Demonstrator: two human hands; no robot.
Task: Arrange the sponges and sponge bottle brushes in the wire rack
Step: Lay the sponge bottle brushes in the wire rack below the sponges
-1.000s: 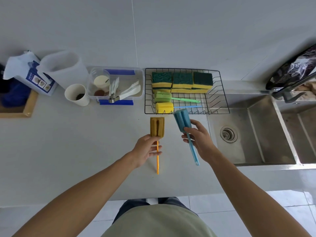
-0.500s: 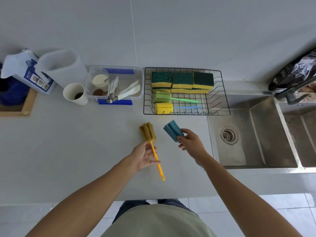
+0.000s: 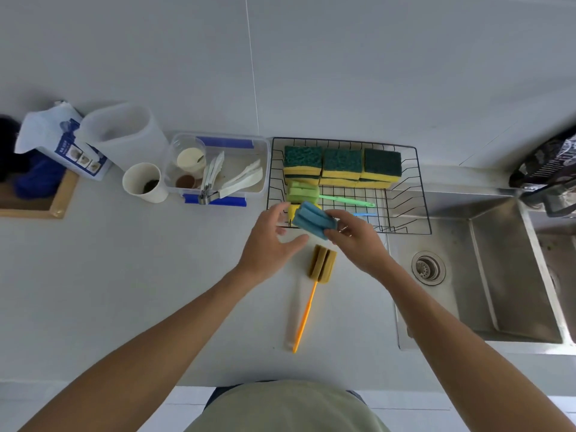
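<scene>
1. A person stands at a pale grey countertop [image 3: 124, 291], both bare forearms reaching forward over it.
2. The right hand [image 3: 358, 241] has its fingers closed around the blue ribbed sponge head of a bottle brush [image 3: 313, 220], holding it at the front left corner of the black wire rack [image 3: 408, 194], above the front edge. The handle of this brush is hidden behind the hand.
3. The left hand [image 3: 269, 244] is open and empty, fingers spread, just left of the blue sponge head; whether a fingertip touches it cannot be told.
4. A mustard-yellow sponge bottle brush with a thin orange handle [image 3: 321, 268] lies flat on the countertop between the two hands, sponge end toward the rack, handle pointing back toward the person.
5. Inside the rack, three yellow sponges with dark green scouring tops [image 3: 343, 165] stand in a row along the back.
6. In front of them lies a light green sponge brush with a green handle [image 3: 304, 193], handle pointing right.
7. A yellow sponge piece [image 3: 292, 210] shows just behind the blue head, and a thin blue handle tip [image 3: 363, 214] lies to its right on the rack floor.
8. A stainless steel sink with a round drain [image 3: 498, 275] sits to the right of the rack.
9. Left of the rack are a clear plastic tub of utensils [image 3: 258, 157] and a white paper cup [image 3: 141, 182].
</scene>
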